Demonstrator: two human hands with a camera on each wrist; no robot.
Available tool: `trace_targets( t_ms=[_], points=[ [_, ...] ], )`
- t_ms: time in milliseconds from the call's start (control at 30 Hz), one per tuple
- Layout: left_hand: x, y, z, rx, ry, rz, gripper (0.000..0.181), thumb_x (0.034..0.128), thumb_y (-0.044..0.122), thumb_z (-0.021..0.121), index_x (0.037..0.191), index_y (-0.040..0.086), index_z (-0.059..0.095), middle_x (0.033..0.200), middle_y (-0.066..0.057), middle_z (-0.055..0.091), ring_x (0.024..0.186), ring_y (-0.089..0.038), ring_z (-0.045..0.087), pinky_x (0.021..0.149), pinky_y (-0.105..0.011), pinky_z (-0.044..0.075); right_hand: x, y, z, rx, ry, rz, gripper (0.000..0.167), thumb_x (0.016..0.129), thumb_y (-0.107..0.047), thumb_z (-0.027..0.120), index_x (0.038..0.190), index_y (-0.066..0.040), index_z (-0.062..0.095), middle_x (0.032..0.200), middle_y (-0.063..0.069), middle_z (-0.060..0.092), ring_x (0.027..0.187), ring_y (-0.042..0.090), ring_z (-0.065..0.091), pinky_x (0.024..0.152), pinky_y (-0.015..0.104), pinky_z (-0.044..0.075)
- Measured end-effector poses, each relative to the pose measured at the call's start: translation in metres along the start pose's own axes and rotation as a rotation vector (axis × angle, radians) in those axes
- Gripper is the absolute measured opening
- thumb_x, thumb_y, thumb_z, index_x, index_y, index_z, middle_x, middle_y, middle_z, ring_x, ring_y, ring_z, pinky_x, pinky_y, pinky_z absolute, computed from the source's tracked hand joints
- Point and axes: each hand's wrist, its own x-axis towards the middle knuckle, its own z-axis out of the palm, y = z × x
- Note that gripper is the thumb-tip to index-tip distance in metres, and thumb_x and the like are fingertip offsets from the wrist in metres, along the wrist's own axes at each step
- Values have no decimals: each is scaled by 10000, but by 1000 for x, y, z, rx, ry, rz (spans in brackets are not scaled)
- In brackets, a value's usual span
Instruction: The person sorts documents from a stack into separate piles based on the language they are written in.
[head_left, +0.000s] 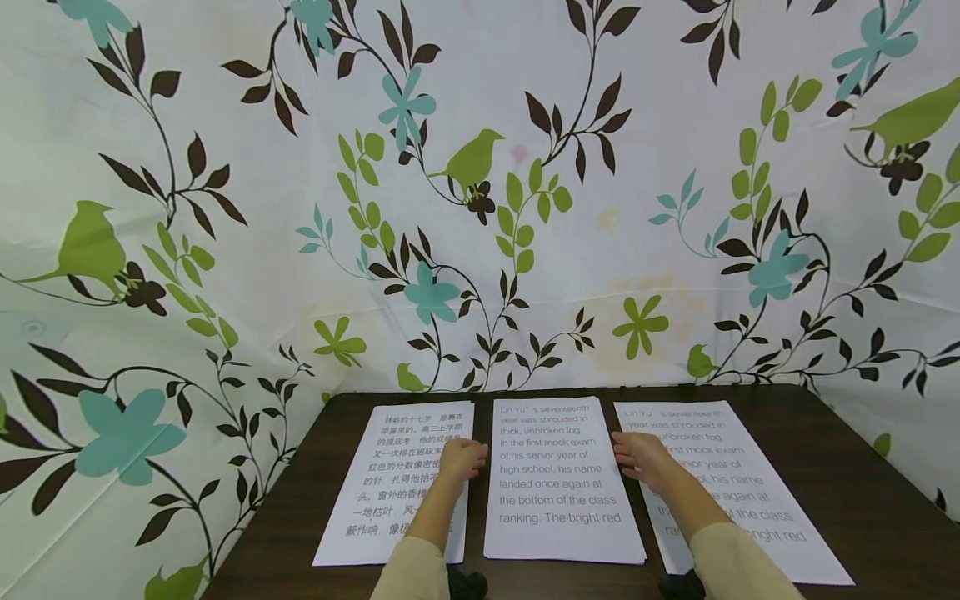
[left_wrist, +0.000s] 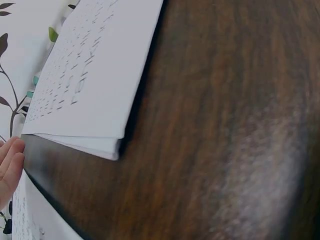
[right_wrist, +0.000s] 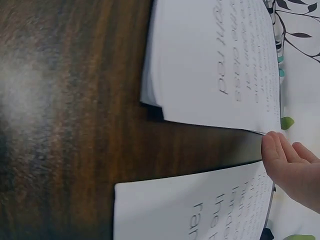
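Three stacks of printed paper lie side by side. The left stack [head_left: 347, 546] bears Chinese characters; the middle stack [head_left: 564, 543] and the right stack [head_left: 813, 565] carry large English text. My left hand [head_left: 462, 459] hovers over the right edge of the left stack, its fingertips near the middle stack's left edge. Over the left edge of the right stack is my right hand [head_left: 645, 459], fingertips beside the middle stack's right edge. In both wrist views the fingers look extended, with nothing gripped. Whether the fingertips touch the middle sheets I cannot tell. Forearms cover part of the outer pages.
The stacks lie on a dark brown wooden table [head_left: 840, 483]. Behind it hangs a white cloth [head_left: 480, 50] printed with leaves, birds and flowers. In the right wrist view, the middle stack's lower sheets [right_wrist: 148, 87] stick out unevenly at the near edge.
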Motion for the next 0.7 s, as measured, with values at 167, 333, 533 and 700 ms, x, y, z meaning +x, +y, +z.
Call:
trace_targets(
  t_ms=[167,333,533,700],
  points=[
    [-4,-1,2,-2,-11,2,309,761,57,585,974,-153,507,845,-196,587,762,-297,584,661,-372,481,-2,5,0,-16,3,-1,577,878,-253,437,1246,149,248,1215,332,317,1104,410,345,861,454,357],
    [-5,-3,4,14,-29,12,281,762,63,584,944,-141,519,831,-194,591,769,-311,585,640,-368,485,-5,8,0,-8,6,10,601,867,-275,456,1245,147,257,1215,327,320,1106,410,341,869,462,345],
    [-5,-6,6,32,-54,1,278,765,82,588,947,-120,531,830,-144,585,776,-284,581,649,-370,480,-5,10,0,0,9,2,625,852,-300,480,1240,145,275,1211,322,335,1085,400,365,864,467,345],
    [-1,-9,8,38,-62,-2,322,775,101,586,995,-125,515,870,-156,581,789,-282,582,662,-373,479,-5,9,1,-1,25,9,606,856,-282,475,1236,147,278,1194,312,358,1052,380,396,842,457,366]
  ],
)
